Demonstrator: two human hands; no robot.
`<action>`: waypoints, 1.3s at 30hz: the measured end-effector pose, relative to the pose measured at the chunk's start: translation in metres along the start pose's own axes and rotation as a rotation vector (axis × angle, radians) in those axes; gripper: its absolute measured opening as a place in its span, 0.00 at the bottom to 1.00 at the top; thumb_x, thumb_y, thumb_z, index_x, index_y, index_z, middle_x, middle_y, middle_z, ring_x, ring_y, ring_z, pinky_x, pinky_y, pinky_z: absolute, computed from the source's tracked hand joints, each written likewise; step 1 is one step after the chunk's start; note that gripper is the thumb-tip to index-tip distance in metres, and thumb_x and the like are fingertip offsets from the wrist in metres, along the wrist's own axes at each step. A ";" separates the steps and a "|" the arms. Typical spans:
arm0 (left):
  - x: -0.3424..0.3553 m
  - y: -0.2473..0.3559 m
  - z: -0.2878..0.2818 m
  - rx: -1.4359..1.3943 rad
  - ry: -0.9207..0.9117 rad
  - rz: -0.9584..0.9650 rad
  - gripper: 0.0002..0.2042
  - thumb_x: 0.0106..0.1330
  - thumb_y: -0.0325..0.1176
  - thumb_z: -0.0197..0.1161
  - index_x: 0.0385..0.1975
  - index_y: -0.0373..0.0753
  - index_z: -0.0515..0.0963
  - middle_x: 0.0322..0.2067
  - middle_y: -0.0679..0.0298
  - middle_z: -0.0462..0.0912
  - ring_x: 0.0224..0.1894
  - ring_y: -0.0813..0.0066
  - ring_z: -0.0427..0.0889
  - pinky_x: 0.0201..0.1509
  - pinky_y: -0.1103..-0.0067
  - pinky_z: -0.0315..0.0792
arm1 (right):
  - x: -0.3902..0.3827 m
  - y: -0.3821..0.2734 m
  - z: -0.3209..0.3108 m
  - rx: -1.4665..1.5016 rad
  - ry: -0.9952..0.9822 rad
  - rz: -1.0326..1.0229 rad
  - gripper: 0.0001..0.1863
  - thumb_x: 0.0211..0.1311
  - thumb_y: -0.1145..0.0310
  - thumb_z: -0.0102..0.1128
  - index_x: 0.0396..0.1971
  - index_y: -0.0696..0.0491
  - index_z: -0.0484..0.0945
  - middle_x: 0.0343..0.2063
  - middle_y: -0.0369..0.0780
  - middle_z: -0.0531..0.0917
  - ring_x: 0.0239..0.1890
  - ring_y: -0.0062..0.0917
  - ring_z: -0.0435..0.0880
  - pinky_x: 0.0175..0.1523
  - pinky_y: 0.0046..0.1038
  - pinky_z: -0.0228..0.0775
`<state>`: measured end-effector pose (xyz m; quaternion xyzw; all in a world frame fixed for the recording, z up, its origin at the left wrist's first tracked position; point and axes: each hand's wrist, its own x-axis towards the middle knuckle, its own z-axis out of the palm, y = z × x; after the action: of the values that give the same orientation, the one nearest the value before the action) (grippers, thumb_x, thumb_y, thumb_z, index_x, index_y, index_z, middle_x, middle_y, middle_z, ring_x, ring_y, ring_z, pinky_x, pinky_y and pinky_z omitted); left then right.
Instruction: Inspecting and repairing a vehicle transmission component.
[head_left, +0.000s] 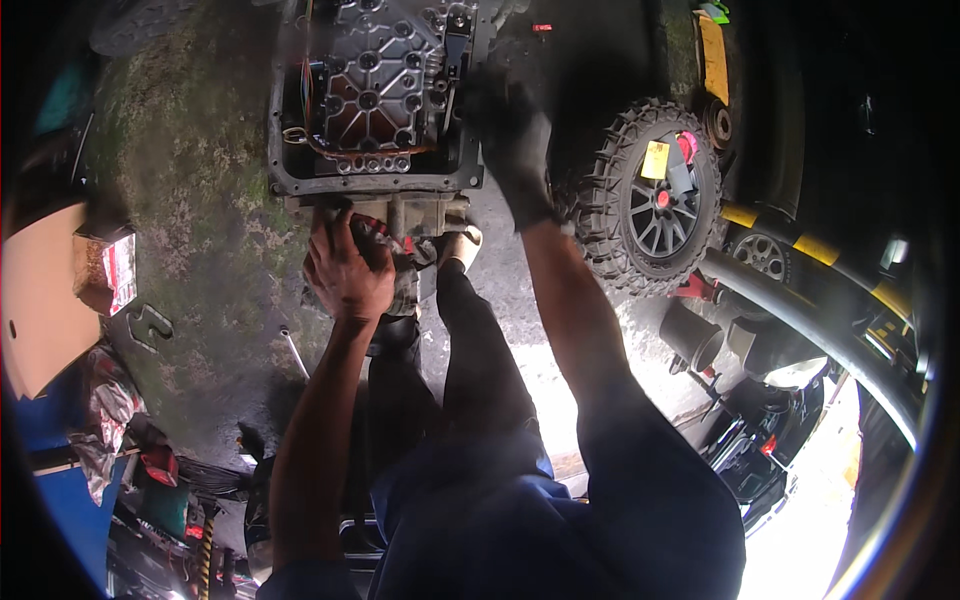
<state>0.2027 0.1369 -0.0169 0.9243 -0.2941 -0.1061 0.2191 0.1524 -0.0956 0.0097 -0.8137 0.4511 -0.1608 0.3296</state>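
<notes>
A metal transmission housing (376, 183) with an open underside fills the upper middle, showing a dark valve body (370, 75) inside a bolted rim, with thin wires along its left. My bare left hand (345, 265) has its fingers curled on the lower end of the housing, beside a partly hidden red and black piece. My right hand (510, 140), in a black glove, is at the housing's right rim near the valve body. It is blurred and dark, so its fingers and anything they hold cannot be made out.
A knobby-tyred wheel (610, 250) with tags is at the right, near a long grey pole (810, 335) and a black bucket (685, 340). At the left are a tan board (40, 310), a box (110, 270) and a wrench (293, 350). My legs and feet are below the housing.
</notes>
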 end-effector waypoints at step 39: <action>0.004 0.003 0.013 0.123 -0.101 -0.465 0.35 0.56 0.62 0.54 0.57 0.42 0.67 0.52 0.54 0.73 0.59 0.51 0.67 0.61 0.57 0.58 | 0.089 0.034 0.019 -0.199 0.139 -0.332 0.21 0.61 0.57 0.53 0.54 0.45 0.71 0.44 0.49 0.78 0.42 0.45 0.80 0.40 0.41 0.73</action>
<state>0.1999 0.1277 -0.0273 0.9722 -0.0901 -0.1818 0.1170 0.1903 -0.1759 -0.0302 -0.8923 0.3462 -0.2232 0.1846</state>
